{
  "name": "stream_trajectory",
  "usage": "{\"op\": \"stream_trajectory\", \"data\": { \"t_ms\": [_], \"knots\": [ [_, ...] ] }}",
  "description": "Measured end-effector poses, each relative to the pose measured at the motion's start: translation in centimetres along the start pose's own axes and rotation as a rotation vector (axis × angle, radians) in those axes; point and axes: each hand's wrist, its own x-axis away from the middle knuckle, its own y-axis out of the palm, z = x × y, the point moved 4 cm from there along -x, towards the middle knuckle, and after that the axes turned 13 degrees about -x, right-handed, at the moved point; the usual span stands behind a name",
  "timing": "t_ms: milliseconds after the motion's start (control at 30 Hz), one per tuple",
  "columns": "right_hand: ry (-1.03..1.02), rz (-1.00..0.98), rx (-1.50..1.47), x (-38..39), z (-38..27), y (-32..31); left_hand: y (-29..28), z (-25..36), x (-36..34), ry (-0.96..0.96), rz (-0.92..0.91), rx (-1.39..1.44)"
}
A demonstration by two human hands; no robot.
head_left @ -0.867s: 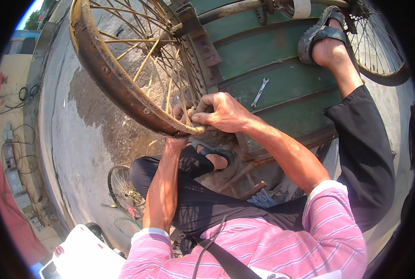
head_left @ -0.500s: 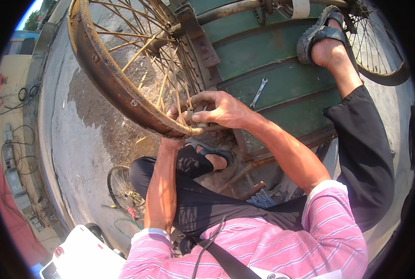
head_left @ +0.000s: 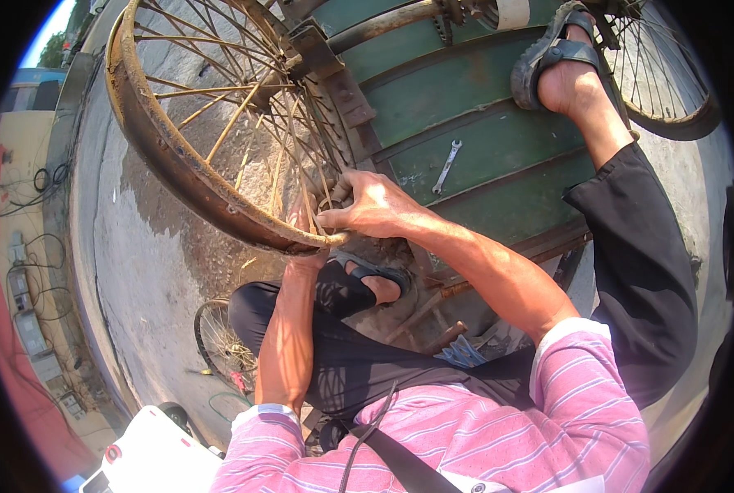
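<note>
A rusty bare wheel rim point(head_left: 219, 203) with thin brown spokes point(head_left: 237, 121) stands tilted at upper left, joined at its hub to a green-slatted metal cart point(head_left: 457, 82). My left hand point(head_left: 301, 215) reaches up past the rim's lower end, its fingers closed among the spokes and partly hidden by rim and spokes. From the right, my right hand point(head_left: 375, 205) meets it there. The thumb and curled fingers pinch around the spokes just inside the rim. Whether anything small sits between the fingertips is hidden.
A silver open-end wrench point(head_left: 447, 167) lies on the green slats. My right sandalled foot point(head_left: 570, 80) rests on the cart near a tyred wheel point(head_left: 662, 82). A smaller spoked wheel point(head_left: 223, 337) is on the ground by my left knee. Cables and boxes line the left wall.
My right hand has moved left and closer in among the spokes, its fingers more curled. The whole scene has shifted slightly left in view, and the rim seems turned a little.
</note>
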Motion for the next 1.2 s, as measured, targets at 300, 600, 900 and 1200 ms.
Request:
{"op": "stream_trajectory", "data": {
  "t_ms": [300,600,900,1200],
  "knots": [
    [0.059,0.006,-0.136,-0.1,3.1,-0.7,-1.0,2.0,1.4,-0.093,0.184,-0.448],
    [0.127,0.082,-0.164,-0.5,4.8,0.9,-3.0,-0.2,1.2,-0.031,0.213,-0.6],
    [0.09,0.025,-0.199,1.1,3.9,0.8,-1.0,1.2,1.8,-0.278,0.079,0.005],
    [0.092,0.119,-0.236,0.8,5.4,1.1,-1.4,0.0,2.9,-0.327,0.135,0.027]
  ]
}}
